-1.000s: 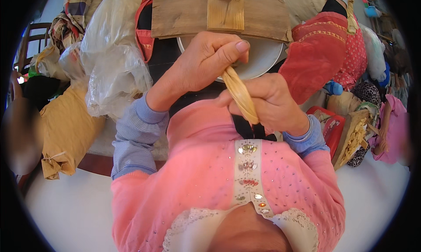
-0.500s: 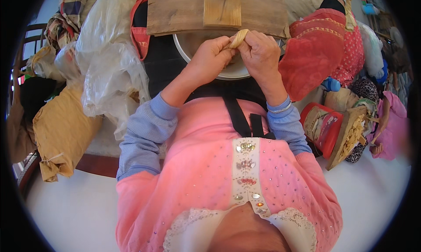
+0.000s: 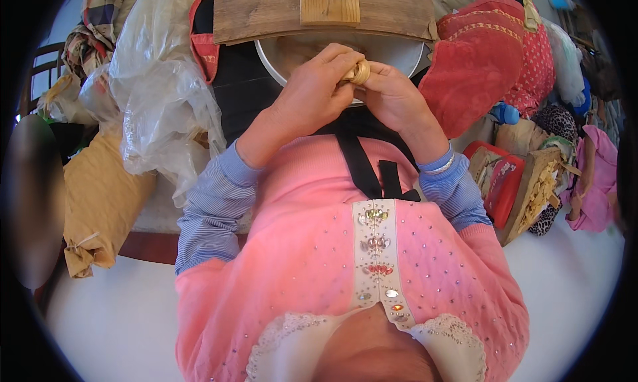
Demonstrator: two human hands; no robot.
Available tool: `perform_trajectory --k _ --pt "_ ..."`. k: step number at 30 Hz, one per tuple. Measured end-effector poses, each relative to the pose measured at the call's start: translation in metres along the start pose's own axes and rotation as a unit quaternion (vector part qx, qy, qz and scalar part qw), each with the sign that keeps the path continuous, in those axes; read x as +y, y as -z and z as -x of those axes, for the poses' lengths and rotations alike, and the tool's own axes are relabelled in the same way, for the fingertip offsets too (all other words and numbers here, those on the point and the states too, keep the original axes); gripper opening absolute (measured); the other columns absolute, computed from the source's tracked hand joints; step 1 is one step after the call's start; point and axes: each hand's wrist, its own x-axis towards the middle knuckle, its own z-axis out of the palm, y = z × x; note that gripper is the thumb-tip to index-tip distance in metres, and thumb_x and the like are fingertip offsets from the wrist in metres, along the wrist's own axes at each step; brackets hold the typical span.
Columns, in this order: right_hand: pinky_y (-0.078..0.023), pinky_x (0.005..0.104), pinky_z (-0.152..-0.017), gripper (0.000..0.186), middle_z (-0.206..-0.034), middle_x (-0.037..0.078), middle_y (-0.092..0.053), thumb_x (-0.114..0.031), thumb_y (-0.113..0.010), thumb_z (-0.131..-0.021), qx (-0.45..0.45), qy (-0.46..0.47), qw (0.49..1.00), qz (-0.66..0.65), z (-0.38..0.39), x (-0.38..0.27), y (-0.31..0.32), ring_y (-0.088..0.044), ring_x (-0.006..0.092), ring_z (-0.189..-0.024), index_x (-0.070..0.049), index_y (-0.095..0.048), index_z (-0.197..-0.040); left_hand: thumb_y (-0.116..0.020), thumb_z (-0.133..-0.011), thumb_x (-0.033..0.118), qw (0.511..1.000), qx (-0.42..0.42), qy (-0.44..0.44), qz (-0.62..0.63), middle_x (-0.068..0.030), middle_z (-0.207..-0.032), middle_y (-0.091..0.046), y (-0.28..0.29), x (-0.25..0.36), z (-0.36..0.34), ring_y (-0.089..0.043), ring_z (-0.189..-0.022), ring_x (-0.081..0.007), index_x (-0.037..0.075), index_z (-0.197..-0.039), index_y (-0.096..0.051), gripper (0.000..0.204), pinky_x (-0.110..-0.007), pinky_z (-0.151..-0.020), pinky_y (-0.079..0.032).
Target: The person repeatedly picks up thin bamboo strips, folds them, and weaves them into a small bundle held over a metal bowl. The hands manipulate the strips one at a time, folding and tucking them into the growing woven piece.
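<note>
My left hand and my right hand meet over a round metal bowl, both pinching a small rolled tan strip between their fingertips. The strip is wound into a tight coil and partly hidden by my fingers. A wooden board with a raised wooden block lies across the bowl's far side. My forearms in blue striped sleeves come up from my pink beaded top.
A crumpled clear plastic bag and a tan wrapped bundle lie to my left. Red cloth, a red case and a woven basket piece sit to my right, on a white floor.
A second ago the tan strip hung long between my hands near my chest. My hands have moved forward over the bowl and the strip is now wound into a small coil.
</note>
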Motion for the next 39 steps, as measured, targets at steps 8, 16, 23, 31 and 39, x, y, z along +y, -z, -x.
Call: perform_trajectory --k 8,16,23,31,39 --pt "-0.043 0.031 -0.088 0.01 -0.112 0.013 -0.057 -0.002 -0.06 -0.083 0.185 0.314 0.796 0.483 -0.011 -0.012 -0.028 -0.052 0.0242 -0.105 0.001 -0.069 -0.087 -0.046 -0.098 0.024 0.986 0.112 0.113 0.043 -0.0014 -0.06 -0.05 -0.018 -0.01 -0.024 -0.051 -0.054 -0.0151 0.001 -0.103 -0.058 0.027 -0.03 -0.052 -0.045" --pt "-0.045 0.0262 -0.084 0.015 -0.103 0.01 -0.062 -0.012 -0.065 -0.086 0.218 0.377 0.826 0.357 -0.025 -0.022 -0.013 -0.056 0.0162 -0.099 0.002 -0.069 -0.088 -0.046 -0.1 0.025 0.908 0.039 0.254 0.331 -0.0032 -0.068 -0.053 -0.017 -0.001 0.021 -0.043 -0.048 -0.0097 0.003 -0.096 -0.059 0.025 -0.026 -0.042 -0.034" --pt "-0.046 0.0234 -0.081 0.029 -0.098 0.004 -0.064 -0.027 -0.063 -0.093 0.092 0.272 0.845 0.451 -0.017 -0.076 -0.013 -0.056 0.0091 -0.092 -0.002 -0.065 -0.107 -0.062 -0.087 0.011 0.963 0.027 0.003 -0.268 -0.011 -0.087 -0.063 0.02 0.005 0.004 -0.062 -0.074 -0.033 0.004 -0.096 -0.063 0.011 -0.035 -0.061 -0.05" --pt "-0.05 0.0201 -0.06 0.014 -0.075 0.001 -0.064 -0.012 -0.066 -0.087 -0.011 0.012 0.93 0.368 -0.015 -0.093 -0.016 -0.06 0.0072 -0.064 -0.002 -0.068 -0.096 -0.058 -0.094 0.019 0.983 -0.091 0.113 0.113 -0.0023 -0.076 -0.06 0.048 -0.001 -0.023 -0.051 -0.064 -0.0115 -0.002 -0.098 -0.066 0.022 -0.027 -0.058 -0.043" --pt "-0.047 0.0231 -0.064 0.012 -0.078 0.0 -0.061 -0.011 -0.062 -0.09 0.12 0.167 0.909 0.364 -0.07 -0.067 -0.002 -0.057 0.0079 -0.072 -0.002 -0.063 -0.097 -0.056 -0.094 0.014 0.975 -0.005 0.166 0.146 0.0047 -0.077 -0.053 0.071 -0.059 -0.059 -0.044 -0.067 -0.0038 0.0 -0.103 -0.061 0.017 -0.02 -0.057 -0.036"
